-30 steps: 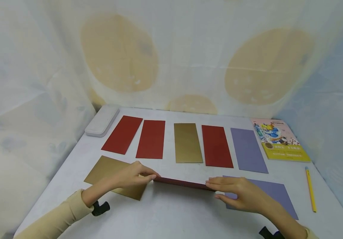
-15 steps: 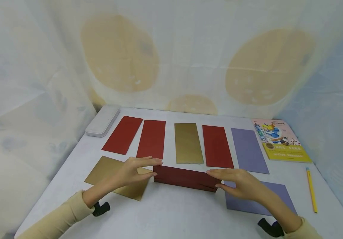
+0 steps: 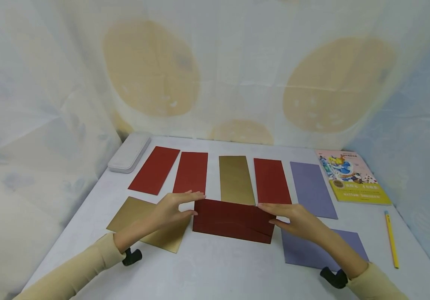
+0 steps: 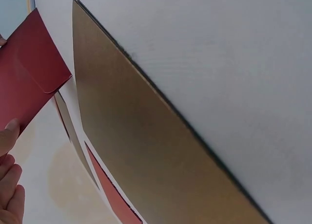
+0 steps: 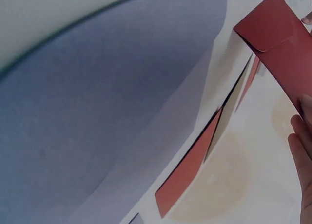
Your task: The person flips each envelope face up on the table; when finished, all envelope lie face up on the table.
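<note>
A dark red envelope is held lengthwise between both hands above the near middle of the table, tilted with its broad face toward the head camera. My left hand pinches its left end, thumb on the near face and fingers at the upper edge. At the right end, my right hand holds it the same way. A flap with a rounded corner shows on the red envelope in the left wrist view. Under my left hand lies a gold envelope, and a purple envelope lies below my right hand.
Across the back lie three red envelopes, a gold envelope and another purple one. A white case occupies the back left corner. On the right are a picture book and a yellow pencil. Patterned curtains border the table.
Both hands have raised the upper edge of the red envelope, turning it from nearly edge-on to showing its broad face. The other items stay where they were.
</note>
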A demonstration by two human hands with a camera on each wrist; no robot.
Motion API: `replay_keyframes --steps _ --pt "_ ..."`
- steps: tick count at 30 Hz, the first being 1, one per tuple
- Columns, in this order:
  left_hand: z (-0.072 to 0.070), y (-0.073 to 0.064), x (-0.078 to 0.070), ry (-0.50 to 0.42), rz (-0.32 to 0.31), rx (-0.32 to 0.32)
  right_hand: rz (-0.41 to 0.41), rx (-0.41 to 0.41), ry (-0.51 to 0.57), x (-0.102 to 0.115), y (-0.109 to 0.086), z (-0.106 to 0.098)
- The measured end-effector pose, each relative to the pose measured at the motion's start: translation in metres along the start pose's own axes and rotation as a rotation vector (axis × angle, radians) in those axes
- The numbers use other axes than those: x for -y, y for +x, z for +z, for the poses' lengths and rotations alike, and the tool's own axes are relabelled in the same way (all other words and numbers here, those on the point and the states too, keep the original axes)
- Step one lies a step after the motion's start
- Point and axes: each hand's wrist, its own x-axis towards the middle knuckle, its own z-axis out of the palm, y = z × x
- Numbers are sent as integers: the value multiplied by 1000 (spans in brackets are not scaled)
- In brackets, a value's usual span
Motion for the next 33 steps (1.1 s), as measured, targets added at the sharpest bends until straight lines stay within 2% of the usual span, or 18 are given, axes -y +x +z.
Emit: replay_keyframes --steps 9,15,23,33 --pt "3 3 4 -4 -94 52 37 5 12 -10 -1 4" --pt "6 2 7 -36 -143 105 103 44 15 -14 -8 6" --pt "13 -1 10 -11 -153 159 141 109 42 -19 -16 12" --pt "20 -2 11 1 -171 220 236 242 87 -18 -20 15"
